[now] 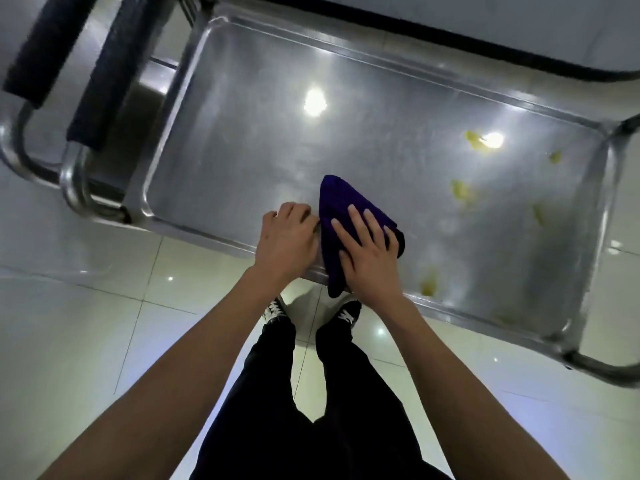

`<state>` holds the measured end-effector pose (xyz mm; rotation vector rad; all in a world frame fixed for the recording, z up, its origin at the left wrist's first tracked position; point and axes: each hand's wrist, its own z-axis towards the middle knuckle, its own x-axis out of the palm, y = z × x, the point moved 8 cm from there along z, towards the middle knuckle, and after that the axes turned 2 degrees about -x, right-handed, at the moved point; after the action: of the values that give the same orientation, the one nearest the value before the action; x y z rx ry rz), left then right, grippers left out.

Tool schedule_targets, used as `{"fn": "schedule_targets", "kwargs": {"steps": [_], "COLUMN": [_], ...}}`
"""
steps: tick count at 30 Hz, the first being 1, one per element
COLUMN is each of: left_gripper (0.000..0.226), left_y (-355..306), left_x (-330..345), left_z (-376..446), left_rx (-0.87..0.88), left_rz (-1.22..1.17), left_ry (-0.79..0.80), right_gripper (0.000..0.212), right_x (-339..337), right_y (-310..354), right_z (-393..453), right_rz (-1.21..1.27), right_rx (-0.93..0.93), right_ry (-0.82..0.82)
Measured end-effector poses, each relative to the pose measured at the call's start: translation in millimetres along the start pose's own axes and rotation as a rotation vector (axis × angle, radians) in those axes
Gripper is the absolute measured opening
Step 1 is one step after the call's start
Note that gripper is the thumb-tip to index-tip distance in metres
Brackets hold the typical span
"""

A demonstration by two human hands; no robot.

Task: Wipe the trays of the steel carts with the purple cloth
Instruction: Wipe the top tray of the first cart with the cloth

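A: Starting at the left of the tray (pixel 242 133), what are you seeing?

B: Two steel handle bars with dark padded grips (pixel 104 71) are sitting just left of the tray, probably belonging to two carts parked close together.

A: And the hands?

B: The left hand (pixel 285 242) is resting on the tray's near rim with its fingers curled under; I can't tell whether it is gripping anything. I'd judge it is steadying the cart. The right hand (pixel 367 256) is lying flat with fingers spread on the purple cloth (pixel 341 202), pressing it down rather than clutching it.

A: Where is the cloth lying?

B: Folded to a soft point, it is sitting on the tray's near middle, its tail hanging over the near rim.

A: And further right?

B: Yellowish smears (pixel 464 194) are dotting the tray's right half, well apart from the cloth. The brushed steel is shining and throwing back lamp glare, with rounded corners and a raised lip.
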<state>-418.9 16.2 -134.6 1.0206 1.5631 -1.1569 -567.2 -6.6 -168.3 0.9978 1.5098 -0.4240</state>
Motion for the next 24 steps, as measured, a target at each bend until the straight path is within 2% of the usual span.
{"fn": "schedule_targets", "kwargs": {"steps": [9, 14, 21, 24], "left_gripper": [0.031, 0.033, 0.029, 0.037], "left_y": [-91, -97, -93, -92], "left_x": [19, 23, 20, 16], "left_z": [23, 33, 46, 59], "left_rx": [0.109, 0.070, 0.189, 0.252], "left_rz": [0.048, 0.057, 0.144, 0.124], "left_ry": [0.074, 0.129, 0.098, 0.074], "right_gripper": [0.055, 0.056, 0.057, 0.055], "right_x": [-14, -16, -28, -36], "right_y": [-76, -77, -87, -96], "right_z": [-42, -34, 0, 31], "right_rz": [0.020, 0.026, 0.036, 0.017], "right_rx": [0.137, 0.135, 0.215, 0.256], "right_ry": [-0.033, 0.014, -0.030, -0.041]}}
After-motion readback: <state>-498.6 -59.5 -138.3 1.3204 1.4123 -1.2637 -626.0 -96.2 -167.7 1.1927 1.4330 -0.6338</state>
